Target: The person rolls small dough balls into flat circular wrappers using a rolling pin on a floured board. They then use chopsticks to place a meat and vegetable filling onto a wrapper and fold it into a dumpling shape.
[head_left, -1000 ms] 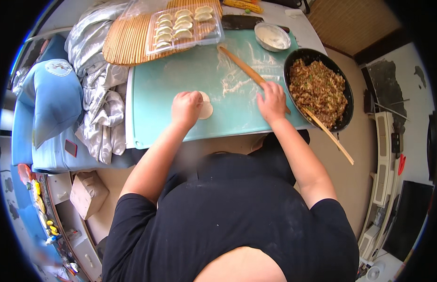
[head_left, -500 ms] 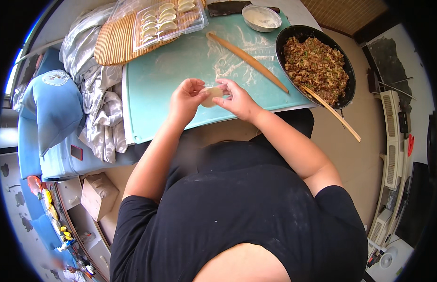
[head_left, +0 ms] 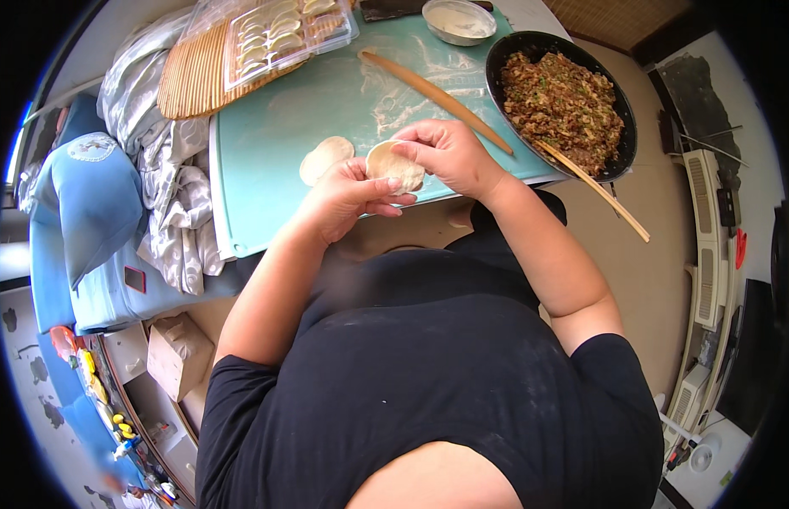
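A round, pale dough wrapper (head_left: 382, 161) is held between my two hands over the near edge of the turquoise mat (head_left: 267, 199). My left hand (head_left: 348, 197) grips its lower left side with thumb and fingers. At its upper right rim, my right hand (head_left: 458, 159) pinches the dough. The wrapper curves like a shallow cup, with a bumpy, whitish lower right part. Just beyond my left hand, a second round wrapper (head_left: 326, 159) lies flat on the mat. A tapered wooden rolling pin (head_left: 441, 97) rests farther back, amid streaks of flour.
To the right is a black pan (head_left: 629, 140) of minced filling (head_left: 564, 110), chopsticks (head_left: 598, 191) across its rim. A bowl of flour (head_left: 459, 22) and dark cleaver (head_left: 390, 8) are at the back. A plastic tray (head_left: 313, 53) of dumplings (head_left: 284, 41) sits on a slatted mat (head_left: 191, 85).
A round wrapper now lies on the mat left of centre, where none lay before. The wrapper in my hands is now tilted and cupped. My right hand has come over its upper edge.
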### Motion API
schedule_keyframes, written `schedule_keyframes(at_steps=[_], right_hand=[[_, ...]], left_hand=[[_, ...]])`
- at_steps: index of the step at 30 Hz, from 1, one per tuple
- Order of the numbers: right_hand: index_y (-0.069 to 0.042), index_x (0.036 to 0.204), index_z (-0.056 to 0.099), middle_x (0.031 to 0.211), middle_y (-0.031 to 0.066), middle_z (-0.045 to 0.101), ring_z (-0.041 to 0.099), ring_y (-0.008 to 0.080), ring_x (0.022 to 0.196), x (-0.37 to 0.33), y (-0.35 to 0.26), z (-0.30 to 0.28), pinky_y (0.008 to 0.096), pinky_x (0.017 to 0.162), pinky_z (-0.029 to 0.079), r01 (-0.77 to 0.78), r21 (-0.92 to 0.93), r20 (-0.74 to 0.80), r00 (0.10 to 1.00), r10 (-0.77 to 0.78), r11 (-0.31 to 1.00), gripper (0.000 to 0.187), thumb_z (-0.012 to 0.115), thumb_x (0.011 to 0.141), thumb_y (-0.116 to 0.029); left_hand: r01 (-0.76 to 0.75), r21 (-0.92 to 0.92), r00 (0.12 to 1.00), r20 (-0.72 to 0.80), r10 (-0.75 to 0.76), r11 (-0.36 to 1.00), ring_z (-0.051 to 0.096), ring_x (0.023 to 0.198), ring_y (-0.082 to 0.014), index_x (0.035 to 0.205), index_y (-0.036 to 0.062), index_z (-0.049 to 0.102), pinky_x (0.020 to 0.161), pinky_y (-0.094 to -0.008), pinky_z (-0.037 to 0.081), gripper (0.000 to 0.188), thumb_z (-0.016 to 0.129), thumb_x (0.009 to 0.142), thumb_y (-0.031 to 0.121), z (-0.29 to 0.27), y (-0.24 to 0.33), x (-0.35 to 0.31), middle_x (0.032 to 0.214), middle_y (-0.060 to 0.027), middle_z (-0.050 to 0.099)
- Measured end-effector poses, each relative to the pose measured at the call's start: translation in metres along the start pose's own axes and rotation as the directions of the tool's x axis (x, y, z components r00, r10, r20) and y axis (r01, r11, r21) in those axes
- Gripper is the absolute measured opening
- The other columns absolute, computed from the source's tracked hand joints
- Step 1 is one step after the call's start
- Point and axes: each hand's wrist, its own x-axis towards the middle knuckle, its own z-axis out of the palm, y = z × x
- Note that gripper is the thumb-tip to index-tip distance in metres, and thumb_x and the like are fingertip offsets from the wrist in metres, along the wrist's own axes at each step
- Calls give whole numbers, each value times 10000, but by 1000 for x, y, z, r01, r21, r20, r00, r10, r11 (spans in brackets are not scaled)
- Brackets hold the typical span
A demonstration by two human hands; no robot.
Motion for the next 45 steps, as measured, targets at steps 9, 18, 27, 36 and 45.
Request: schedule_keyframes(at_steps=[9,18,27,36,45], right_hand=[[-38,903,554,655,-16,475,430,59,520,-110,34,-75,202,461,352,-124,165,-506,841,191,979,200,559,932,-237],[-2,1230,416,813,31,534,502,69,607,-174,46,-133,199,507,421,113,-58,-854,509,-108,992,445,643,866,-121],[11,901,616,741,33,568,504,81,608,-104,25,-178,206,549,403,-2,-438,-653,688,-316,899,145,590,899,-131],[27,918,591,778,64,597,571,118,666,-107,4,-181,237,604,476,160,-375,-600,709,-371,913,220,531,945,-184],[42,871,603,777,103,621,612,185,672,-106,32,-181,288,635,493,53,-511,-567,729,-384,858,215,515,935,-143]], left_hand=[[-123,20,983,-136,125,992,634,980,-214,1155,-5,569,803,-302,527,306,583,899,162,8,-23,25,1050,-122,653],[-22,-121,988,-154,3,992,650,912,-218,1096,11,578,776,-318,544,283,622,883,192,33,-38,60,1021,-145,654],[32,-115,984,-172,-52,993,634,929,-220,1092,23,578,786,-324,540,243,611,884,143,45,-39,66,1053,-144,639],[54,-212,976,-194,-96,976,614,1013,-239,1179,9,519,865,-338,501,291,552,897,70,52,-41,75,1149,-164,601],[114,-350,993,17,-116,930,559,1116,-296,1275,-27,413,962,-393,464,405,524,905,95,76,-47,104,1233,-224,525]])
